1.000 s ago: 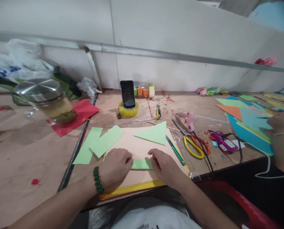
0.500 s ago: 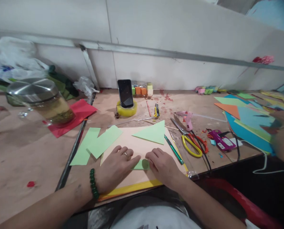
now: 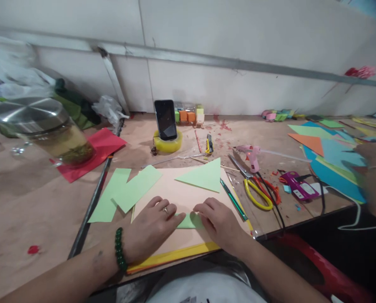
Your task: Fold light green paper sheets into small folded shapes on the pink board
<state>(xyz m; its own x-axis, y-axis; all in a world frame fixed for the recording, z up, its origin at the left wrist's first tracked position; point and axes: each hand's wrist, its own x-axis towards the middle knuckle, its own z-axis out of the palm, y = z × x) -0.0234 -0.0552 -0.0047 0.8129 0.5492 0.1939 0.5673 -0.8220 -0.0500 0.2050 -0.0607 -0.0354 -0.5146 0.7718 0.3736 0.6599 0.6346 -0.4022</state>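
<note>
- Head view, nearest me first: a white shirt [image 3: 203, 286] carries dark print, too cut off to read.
- Next, the left hand [image 3: 153, 229] covers the left end of a green paper strip [image 3: 188, 221], thumb on top, while the right hand [image 3: 221, 221] rests bent-fingered at the other end. I can't tell whether either one pinches it.
- That strip lies between them on a pale sheet [image 3: 188, 237], its long axis running left to right.
- Past it, a green paper triangle [image 3: 205, 176] aims its narrow tip left.
- Farther back, a phone [image 3: 165, 120] stands propped at a yellow tape roll [image 3: 168, 146].
- Far left, blue print on a plastic bag [image 3: 11, 63] is too blurred to read.
</note>
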